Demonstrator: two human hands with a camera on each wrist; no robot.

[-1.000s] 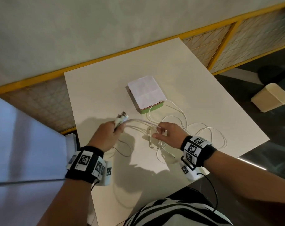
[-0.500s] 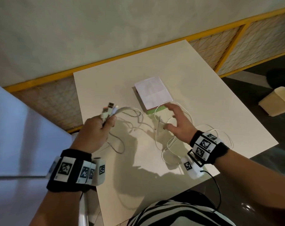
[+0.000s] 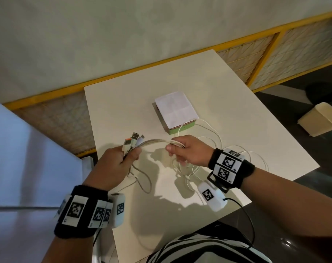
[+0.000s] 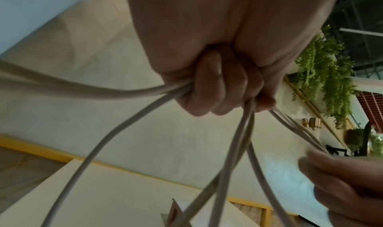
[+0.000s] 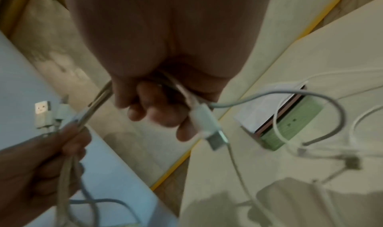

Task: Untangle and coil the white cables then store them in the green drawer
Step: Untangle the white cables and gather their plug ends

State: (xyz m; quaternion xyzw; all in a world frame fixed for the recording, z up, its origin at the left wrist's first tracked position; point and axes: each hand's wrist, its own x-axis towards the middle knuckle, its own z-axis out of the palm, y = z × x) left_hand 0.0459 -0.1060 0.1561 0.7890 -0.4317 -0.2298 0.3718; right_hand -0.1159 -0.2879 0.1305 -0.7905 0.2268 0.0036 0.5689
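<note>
Pale table w/ green drawer mid-top. White cables span side-to-side btwn grips: left hand fisted on plug ends, right hand pinching strands nearer drawer. Slack loops lie right of & below right hand, so it's nearer to gather.

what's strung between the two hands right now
A bundle of white cables arcs from the left hand, which grips the plug ends, to the right hand; the head view shows it best.
</note>
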